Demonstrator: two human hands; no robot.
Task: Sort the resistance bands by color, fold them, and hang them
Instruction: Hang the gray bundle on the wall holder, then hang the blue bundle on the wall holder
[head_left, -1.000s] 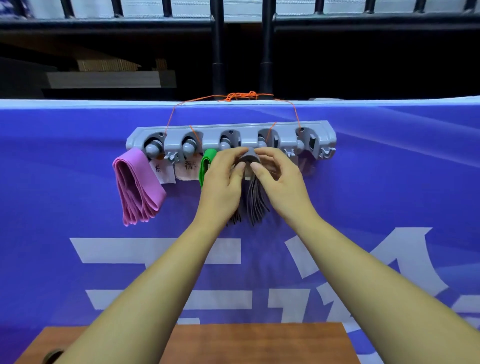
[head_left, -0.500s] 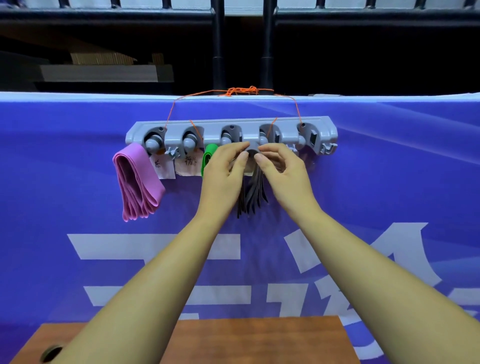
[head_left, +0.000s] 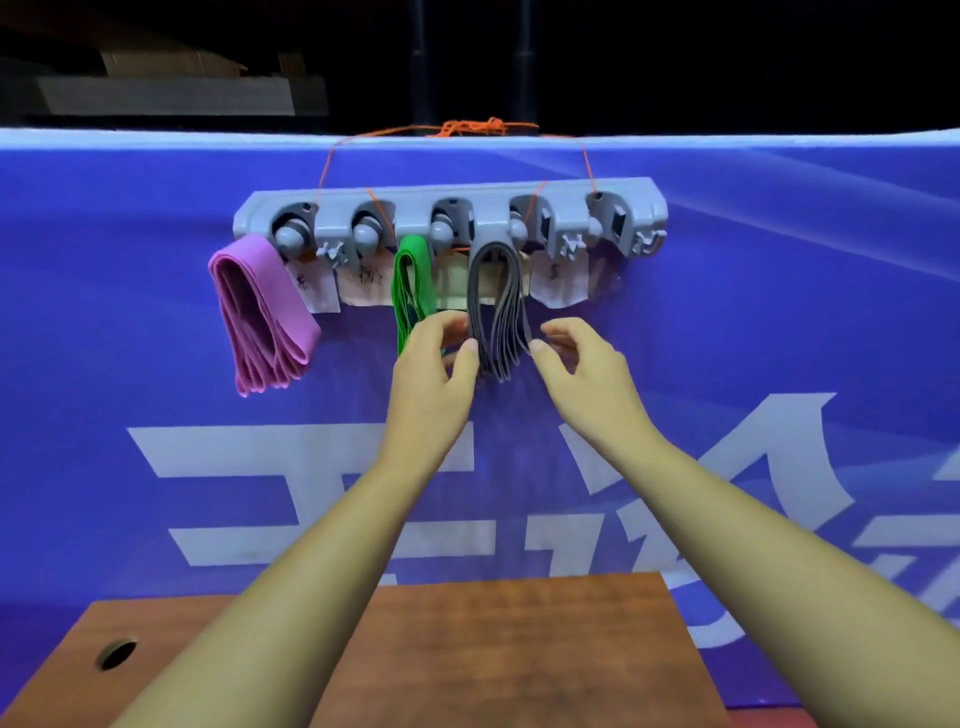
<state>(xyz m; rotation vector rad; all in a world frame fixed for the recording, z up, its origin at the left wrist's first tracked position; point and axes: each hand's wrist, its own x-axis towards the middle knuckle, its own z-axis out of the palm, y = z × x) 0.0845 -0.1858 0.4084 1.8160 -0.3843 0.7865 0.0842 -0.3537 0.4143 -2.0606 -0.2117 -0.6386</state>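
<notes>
A grey hook rack (head_left: 561, 192) hangs by orange string on a blue banner. A folded pink band (head_left: 260, 317) hangs at its left end. A folded green band (head_left: 413, 280) hangs near the middle. Right of it a folded dark grey band (head_left: 498, 306) hangs from a hook. My left hand (head_left: 434, 374) is at the grey band's lower left, thumb and fingers apart, touching or almost touching its edge. On the band's lower right, my right hand (head_left: 582, 364) has its fingers spread and curled. Neither hand grips the band.
Paper labels (head_left: 563, 283) hang under the hooks. The blue banner (head_left: 779, 312) with white characters forms a wall behind. A brown wooden tabletop (head_left: 519, 649) with a round hole (head_left: 118, 652) lies below my arms. Dark railing and shelving sit beyond the banner.
Both hands have dropped from the hook down to the lower end of the grey band and let go of its top. The grey band now hangs freely from its hook.
</notes>
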